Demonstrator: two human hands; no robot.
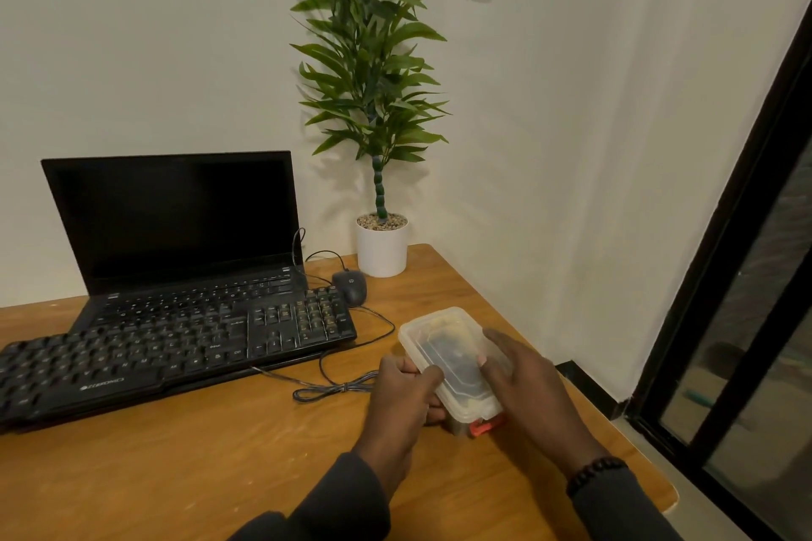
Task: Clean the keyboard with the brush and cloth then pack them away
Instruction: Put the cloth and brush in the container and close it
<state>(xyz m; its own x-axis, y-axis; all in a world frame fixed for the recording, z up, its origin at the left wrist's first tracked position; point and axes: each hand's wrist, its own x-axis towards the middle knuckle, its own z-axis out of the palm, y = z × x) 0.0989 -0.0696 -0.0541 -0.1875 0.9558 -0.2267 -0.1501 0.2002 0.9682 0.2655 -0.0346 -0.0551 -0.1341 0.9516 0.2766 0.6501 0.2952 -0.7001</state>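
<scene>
Nearest you, both hands are on the box (448,358), a clear lidded plastic tub sitting on the counter (219,452) toward its right edge. Your left hand (406,398) is curled round the box's near-left side, its grip closed on the wall and rim; your right hand (527,382) lies flat over the lid with the fingers (492,349) spread, pressing rather than pinching. Through the plastic a dark shape shows, likely the brush, and something orange (481,428) peeks out at the near corner; whether the cloth is inside cannot be told. It cannot be judged from here whether you are opening the box or sealing it, so work for either case: keep the left hand as the anchor so the tub does not skate on the wood, and work the lid one corner at a time, not by the middle, since thin lids flex and pop back. Mind the cable (334,387) bundled just left of your left hand; do not drag the box over it. Farther off, the keyboard (175,347) lies across the front of the laptop (175,220), well clear to the left, with the mouse (351,286) behind it and the plant (381,246) at the counter's far corner.
</scene>
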